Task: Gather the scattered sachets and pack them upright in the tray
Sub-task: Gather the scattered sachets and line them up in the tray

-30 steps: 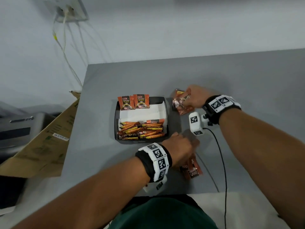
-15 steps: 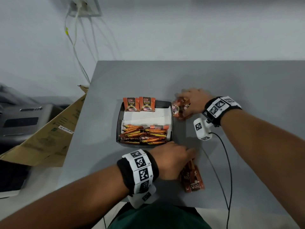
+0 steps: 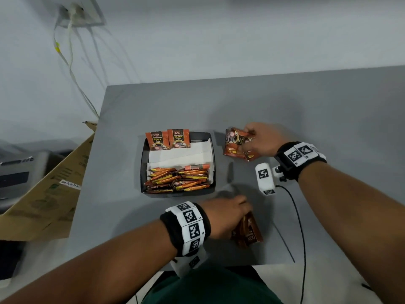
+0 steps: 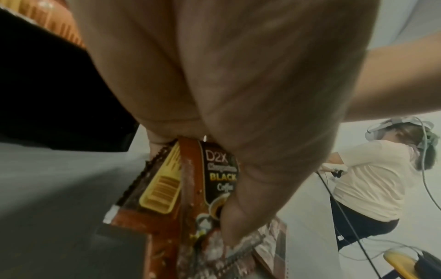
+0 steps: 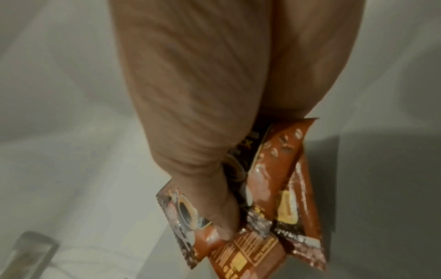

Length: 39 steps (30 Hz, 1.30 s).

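Note:
A black tray [image 3: 143, 163] sits on the grey table [image 3: 328, 110]. Two orange-brown coffee sachets [image 3: 167, 139] stand upright at its far wall, and several stick sachets [image 3: 177, 177] lie flat in its near half. My right hand [image 3: 259, 139] grips a bunch of sachets [image 3: 235, 143] just right of the tray; the right wrist view shows that bunch [image 5: 274, 203] pinched under the thumb. My left hand [image 3: 228, 213] holds another bunch of sachets [image 3: 249, 232] near the table's front edge, and the left wrist view shows them [image 4: 190, 188] clamped between thumb and fingers.
White paper [image 3: 179, 153] lines the tray. A cardboard box [image 3: 43, 194] leans off the table's left side, with a grey device [image 3: 17, 172] behind it. Cables [image 3: 70, 62] hang from a wall socket. Another person [image 4: 372, 188] sits in the background.
My left hand has closed over the near sachets and gathered them up. My right hand has shifted its bunch slightly beside the tray. The head view has swung a little.

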Each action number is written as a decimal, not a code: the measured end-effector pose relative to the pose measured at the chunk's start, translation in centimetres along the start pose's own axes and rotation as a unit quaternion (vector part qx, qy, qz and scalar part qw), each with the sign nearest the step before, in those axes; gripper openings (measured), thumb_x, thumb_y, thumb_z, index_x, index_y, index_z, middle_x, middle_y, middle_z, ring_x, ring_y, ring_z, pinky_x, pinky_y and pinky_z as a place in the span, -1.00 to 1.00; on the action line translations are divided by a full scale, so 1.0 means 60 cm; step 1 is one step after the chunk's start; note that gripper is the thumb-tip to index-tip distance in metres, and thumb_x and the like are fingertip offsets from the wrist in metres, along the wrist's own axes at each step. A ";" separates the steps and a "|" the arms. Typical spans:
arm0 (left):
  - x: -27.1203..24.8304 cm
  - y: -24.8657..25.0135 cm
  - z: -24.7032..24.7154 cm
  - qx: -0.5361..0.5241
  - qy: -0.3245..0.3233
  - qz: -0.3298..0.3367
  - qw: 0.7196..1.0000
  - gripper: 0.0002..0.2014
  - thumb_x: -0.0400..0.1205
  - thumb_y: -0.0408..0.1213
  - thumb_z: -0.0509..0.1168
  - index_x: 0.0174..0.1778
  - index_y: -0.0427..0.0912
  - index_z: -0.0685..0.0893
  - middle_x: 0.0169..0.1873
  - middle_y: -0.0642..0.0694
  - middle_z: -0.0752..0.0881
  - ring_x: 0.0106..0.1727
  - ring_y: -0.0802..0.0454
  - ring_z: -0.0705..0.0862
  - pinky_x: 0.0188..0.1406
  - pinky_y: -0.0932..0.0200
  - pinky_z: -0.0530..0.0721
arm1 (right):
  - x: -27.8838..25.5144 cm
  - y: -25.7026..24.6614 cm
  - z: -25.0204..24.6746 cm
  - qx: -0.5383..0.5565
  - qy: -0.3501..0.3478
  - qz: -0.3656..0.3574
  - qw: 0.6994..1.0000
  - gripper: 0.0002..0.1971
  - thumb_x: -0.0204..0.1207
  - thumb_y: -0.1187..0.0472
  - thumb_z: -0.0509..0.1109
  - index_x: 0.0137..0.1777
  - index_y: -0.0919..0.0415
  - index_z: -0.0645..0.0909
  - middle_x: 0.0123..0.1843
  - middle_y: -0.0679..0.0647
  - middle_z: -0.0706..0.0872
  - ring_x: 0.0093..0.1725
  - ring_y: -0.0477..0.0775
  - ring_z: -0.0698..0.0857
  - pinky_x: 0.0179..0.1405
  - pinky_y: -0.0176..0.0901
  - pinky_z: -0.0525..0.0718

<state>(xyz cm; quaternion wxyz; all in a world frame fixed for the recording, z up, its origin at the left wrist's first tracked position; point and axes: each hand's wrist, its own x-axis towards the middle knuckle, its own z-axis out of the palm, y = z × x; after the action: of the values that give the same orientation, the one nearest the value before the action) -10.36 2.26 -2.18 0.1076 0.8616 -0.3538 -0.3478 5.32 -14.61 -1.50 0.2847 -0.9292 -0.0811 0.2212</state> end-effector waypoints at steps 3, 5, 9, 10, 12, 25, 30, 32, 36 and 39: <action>0.006 0.000 0.003 0.028 -0.013 -0.014 0.999 -0.19 0.55 -0.41 0.44 0.69 -0.03 0.22 0.49 -0.12 0.35 0.21 -0.24 0.64 0.12 -0.22 0.73 | -0.040 0.014 -0.005 0.038 0.021 0.010 0.999 -0.77 0.44 0.20 0.63 -0.01 0.14 0.63 -0.27 -0.18 0.64 -0.33 -0.26 0.56 -0.55 -0.62 0.39; 0.009 -0.001 0.004 0.043 -0.008 -0.015 0.999 -0.16 0.52 -0.40 0.44 0.69 -0.02 0.20 0.48 -0.12 0.38 0.27 -0.22 0.59 0.21 -0.22 0.70 | -0.063 0.021 -0.002 0.060 0.041 0.017 0.997 -0.73 0.43 0.24 0.64 0.05 0.17 0.64 -0.24 -0.18 0.66 -0.33 -0.29 0.58 -0.55 -0.66 0.39; 0.006 -0.002 0.003 0.045 0.039 0.007 0.998 -0.35 0.53 -0.40 0.41 0.54 -0.10 0.35 0.34 -0.13 0.54 0.33 -0.13 0.42 0.28 -0.14 0.62 | -0.088 0.037 0.010 0.134 0.042 0.023 0.990 -0.69 0.41 0.31 0.64 0.09 0.05 0.67 -0.06 -0.07 0.80 -0.21 -0.22 0.73 -0.44 -0.62 0.51; 0.002 -0.002 0.004 0.043 0.049 0.011 0.998 -0.41 0.55 -0.40 0.41 0.49 -0.10 0.38 0.30 -0.13 0.57 0.30 -0.11 0.44 0.26 -0.11 0.63 | -0.093 0.041 0.013 0.156 0.035 0.021 0.987 -0.71 0.43 0.33 0.62 0.05 0.00 0.68 -0.05 -0.05 0.81 -0.16 -0.15 0.77 -0.34 -0.52 0.59; -0.008 -0.002 0.000 0.023 0.053 0.007 0.998 -0.48 0.57 -0.36 0.43 0.41 -0.05 0.41 0.26 -0.11 0.61 0.23 -0.13 0.54 0.20 -0.10 0.64 | -0.100 0.047 0.017 0.187 0.034 0.029 0.981 -0.71 0.44 0.34 0.61 -0.02 -0.08 0.69 -0.06 -0.05 0.84 -0.08 -0.01 0.83 -0.13 -0.25 0.70; -0.209 -0.119 -0.219 -0.290 0.379 -0.133 0.869 -0.77 0.65 -0.36 0.40 0.09 -0.06 0.50 -0.15 0.02 0.77 -0.28 0.27 0.79 -0.37 0.29 0.71 | -0.099 -0.121 -0.018 0.311 0.112 -0.084 0.940 -0.78 0.39 0.41 0.63 -0.08 0.10 0.76 -0.09 0.08 0.88 -0.13 0.08 0.86 -0.13 -0.07 0.83; -0.193 -0.202 -0.176 -0.203 0.329 -0.228 0.894 -0.79 0.64 -0.33 0.38 0.06 -0.08 0.47 -0.15 -0.09 0.78 -0.27 -0.01 0.80 -0.25 -0.11 0.81 | -0.057 -0.193 0.048 0.110 0.088 -0.138 0.980 -0.88 0.45 0.25 0.56 -0.16 0.06 0.67 -0.25 -0.07 0.71 -0.30 -0.13 0.64 -0.39 -0.37 0.51; -0.172 -0.214 -0.148 -0.148 0.301 -0.236 0.912 -0.74 0.61 -0.26 0.42 0.11 -0.06 0.49 -0.07 -0.07 0.75 -0.15 -0.06 0.75 -0.14 -0.13 0.77 | -0.043 -0.202 0.076 0.075 0.053 -0.151 0.984 -0.91 0.50 0.23 0.52 -0.11 0.05 0.66 -0.22 -0.07 0.70 -0.27 -0.09 0.66 -0.32 -0.33 0.56; -0.148 -0.227 -0.118 -0.081 0.263 -0.244 0.930 -0.62 0.56 -0.31 0.42 0.22 0.03 0.49 0.04 -0.06 0.74 -0.03 -0.09 0.71 -0.01 -0.10 0.74 | -0.033 -0.207 0.113 -0.059 0.007 -0.163 0.985 -0.87 0.53 0.26 0.42 0.04 0.06 0.64 -0.04 -0.05 0.71 -0.11 0.02 0.68 -0.12 -0.07 0.68; -0.148 -0.232 -0.113 -0.055 0.241 -0.232 0.941 -0.65 0.54 -0.20 0.43 0.19 0.09 0.49 0.08 -0.02 0.72 -0.01 -0.08 0.69 -0.02 -0.08 0.74 | -0.037 -0.208 0.128 -0.114 -0.018 -0.171 0.979 -0.88 0.55 0.20 0.35 0.02 0.01 0.50 0.01 -0.05 0.61 -0.04 0.06 0.62 -0.07 -0.06 0.61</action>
<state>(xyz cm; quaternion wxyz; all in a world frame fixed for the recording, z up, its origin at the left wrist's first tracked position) -2.87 18.03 1.45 0.1528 0.9707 -0.0878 -0.1637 -0.51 -1.12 0.69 0.2090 -0.9239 -0.2684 0.1751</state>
